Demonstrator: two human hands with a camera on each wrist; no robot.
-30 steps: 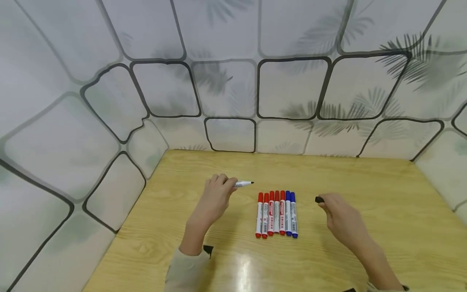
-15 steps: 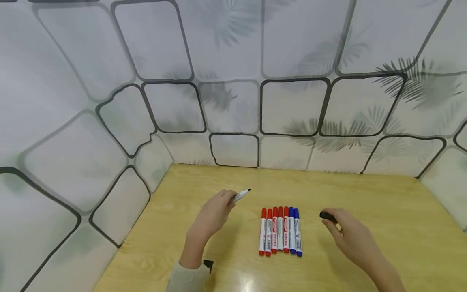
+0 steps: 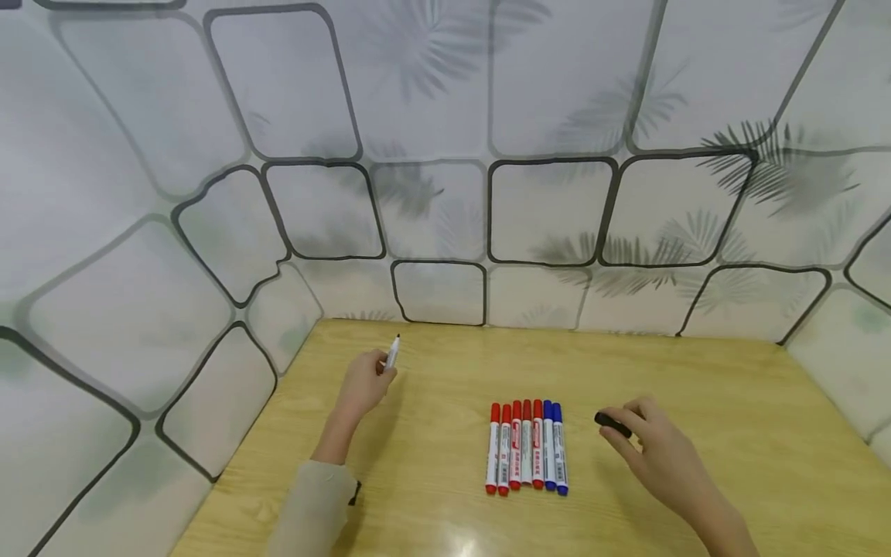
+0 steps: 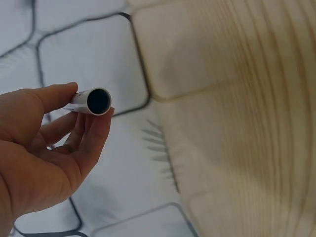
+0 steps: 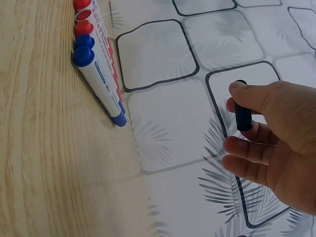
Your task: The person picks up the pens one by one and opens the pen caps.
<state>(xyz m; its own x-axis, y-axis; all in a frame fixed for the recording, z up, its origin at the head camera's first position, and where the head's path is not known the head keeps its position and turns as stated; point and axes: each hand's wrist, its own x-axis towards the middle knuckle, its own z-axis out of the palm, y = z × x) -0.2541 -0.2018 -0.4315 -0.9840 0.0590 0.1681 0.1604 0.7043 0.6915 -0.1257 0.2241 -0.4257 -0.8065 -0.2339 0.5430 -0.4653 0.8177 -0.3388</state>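
In the head view my left hand (image 3: 363, 383) pinches an uncapped white marker (image 3: 392, 354) over the left part of the table. Its black tip points away toward the back wall. The left wrist view has the marker's round, dark rear end (image 4: 99, 101) toward the camera, between thumb and fingers. My right hand (image 3: 657, 460), right of the row of pens, pinches a black marker cap (image 3: 612, 425) between thumb and fingertips. Between both hands lie several capped markers side by side, red ones (image 3: 515, 449) on the left and two blue ones (image 3: 559, 449) on the right.
The wooden table (image 3: 445, 402) meets a patterned wall covering (image 3: 438, 209) at its back edge, with another wall along the left. Wood surface lies around the marker row on all sides. A light sleeve (image 3: 313, 503) covers the left forearm.
My left hand has moved left, and the marker has swung from pointing right to pointing toward the back. My right hand stays near its spot; more of the cap shows. The head view tilted up.
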